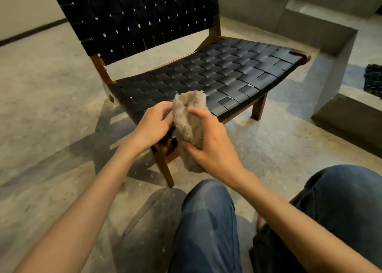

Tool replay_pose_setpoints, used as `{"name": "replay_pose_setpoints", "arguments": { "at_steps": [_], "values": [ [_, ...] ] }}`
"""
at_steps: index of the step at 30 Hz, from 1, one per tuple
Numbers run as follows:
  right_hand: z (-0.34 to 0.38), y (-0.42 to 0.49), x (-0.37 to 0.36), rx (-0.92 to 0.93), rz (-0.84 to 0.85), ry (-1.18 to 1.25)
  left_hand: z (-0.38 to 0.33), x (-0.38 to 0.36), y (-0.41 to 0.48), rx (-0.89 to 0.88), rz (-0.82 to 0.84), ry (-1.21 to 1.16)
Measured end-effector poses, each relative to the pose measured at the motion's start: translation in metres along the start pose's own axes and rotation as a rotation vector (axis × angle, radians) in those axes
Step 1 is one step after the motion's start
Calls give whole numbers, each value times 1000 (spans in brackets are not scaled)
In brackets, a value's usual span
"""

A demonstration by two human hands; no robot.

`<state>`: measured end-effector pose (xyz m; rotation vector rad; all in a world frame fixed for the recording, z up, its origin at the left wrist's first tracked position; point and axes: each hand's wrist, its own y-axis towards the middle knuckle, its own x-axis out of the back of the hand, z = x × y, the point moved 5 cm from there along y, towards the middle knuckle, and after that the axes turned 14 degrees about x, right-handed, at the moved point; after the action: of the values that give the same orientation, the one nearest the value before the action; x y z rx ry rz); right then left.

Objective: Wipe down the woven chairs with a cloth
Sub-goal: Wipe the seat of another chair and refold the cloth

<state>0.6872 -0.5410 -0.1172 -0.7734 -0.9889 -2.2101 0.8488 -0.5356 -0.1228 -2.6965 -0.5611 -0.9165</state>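
Head view; woven chair [206,70] with black strap seat and back on a brown wooden frame, standing on a concrete floor [51,107]. The top of the backrest is cut off by the upper edge; the near front corner of the seat and the head of its front leg are hidden behind the hands and the cloth; the rear legs are largely out of sight. A dark fringed textile [373,80] is cut off at the right edge and cannot be identified; it lies beside grey concrete steps [330,45]. Two knees in blue jeans [206,221] fill the lower foreground.

The beige fluffy cloth [190,117] is bunched upright between both hands, in front of the near front corner of the seat; whether it touches the straps cannot be told. The left hand [153,126] has its fingers curled and grips the cloth's left edge; its fingertips are blurred and partly hidden by the pile. The right hand [213,148] holds the cloth from the right; the forefinger lies across the upper front, the thumb presses the lower part, and the remaining fingers wrap behind the cloth, out of sight; the lower end of the cloth hangs below the thumb.
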Motion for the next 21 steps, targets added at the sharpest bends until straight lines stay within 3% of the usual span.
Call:
{"name": "replay_pose_setpoints", "arguments": {
  "at_steps": [2,4,6,12,18,21],
  "values": [
    [-14,10,25,-58,-14,96,-25,0,-8,-37,68,-177],
    [-23,21,45,-87,36,118,-49,-5,-17,-62,273,-441],
    [-30,29,61,-122,99,109,-63,-13,-21,-69,368,-548],
    [-48,47,92,-114,201,63,-68,-12,-6,-114,131,-556],
    [-45,73,108,-3,115,-144,-54,17,14,-46,-41,-469],
    [-38,93,116,58,30,-149,-61,36,18,-161,-152,-327]
  ]
}}
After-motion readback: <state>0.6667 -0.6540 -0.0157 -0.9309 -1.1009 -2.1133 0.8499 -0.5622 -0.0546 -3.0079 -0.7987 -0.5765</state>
